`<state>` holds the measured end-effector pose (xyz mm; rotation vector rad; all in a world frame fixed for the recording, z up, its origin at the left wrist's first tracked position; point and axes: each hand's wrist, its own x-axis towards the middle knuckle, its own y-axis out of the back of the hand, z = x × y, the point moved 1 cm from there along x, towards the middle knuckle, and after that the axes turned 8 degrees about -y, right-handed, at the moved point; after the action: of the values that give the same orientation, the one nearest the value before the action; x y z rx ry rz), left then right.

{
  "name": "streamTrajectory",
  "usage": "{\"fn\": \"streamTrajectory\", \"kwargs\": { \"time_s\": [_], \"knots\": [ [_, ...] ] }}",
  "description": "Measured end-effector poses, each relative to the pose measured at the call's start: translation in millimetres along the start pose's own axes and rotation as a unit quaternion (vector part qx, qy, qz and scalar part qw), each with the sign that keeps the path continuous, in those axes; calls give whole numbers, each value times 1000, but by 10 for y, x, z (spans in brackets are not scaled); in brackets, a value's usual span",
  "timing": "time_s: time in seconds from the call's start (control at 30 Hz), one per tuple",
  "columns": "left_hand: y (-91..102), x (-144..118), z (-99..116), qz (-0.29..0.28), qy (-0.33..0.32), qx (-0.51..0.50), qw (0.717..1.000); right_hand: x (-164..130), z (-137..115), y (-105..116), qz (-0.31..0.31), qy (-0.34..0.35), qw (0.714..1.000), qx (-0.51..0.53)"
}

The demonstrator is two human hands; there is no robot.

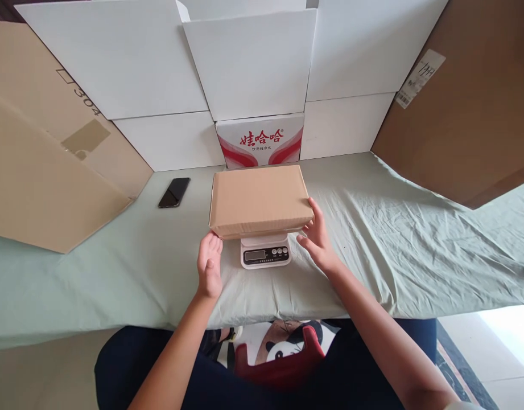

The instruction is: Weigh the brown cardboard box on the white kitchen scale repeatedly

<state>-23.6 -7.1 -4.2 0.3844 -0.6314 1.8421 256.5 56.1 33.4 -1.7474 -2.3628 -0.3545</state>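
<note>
A closed brown cardboard box [259,199] lies flat on a small white digital scale [265,254], whose dark display and buttons face me. My left hand [209,263] is just below the box's near left corner, palm turned inward, fingers apart, fingertips close to the corner. My right hand [316,236] is at the box's near right corner, fingers spread, fingertips touching or almost touching its side. Neither hand grips anything.
A pale green cloth [407,239] covers the table. A black phone [174,192] lies at the left. White cardboard panels [253,62] and a red-and-white printed carton [262,141] stand behind. Brown cardboard sheets lean at the left [44,171] and right [470,108].
</note>
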Motion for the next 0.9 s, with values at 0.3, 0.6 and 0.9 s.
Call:
{"fn": "streamTrajectory", "kwargs": {
  "time_s": [0.3,0.6,0.9],
  "knots": [
    [-77,-109,98,-14,53,24,998,36,-121,43,61,-21,997,-32],
    [-53,-62,104,3,52,43,998,46,-260,17,57,-37,995,-67],
    [-45,-58,120,12,48,61,997,20,-244,7,56,-39,995,-69]
  ]
}}
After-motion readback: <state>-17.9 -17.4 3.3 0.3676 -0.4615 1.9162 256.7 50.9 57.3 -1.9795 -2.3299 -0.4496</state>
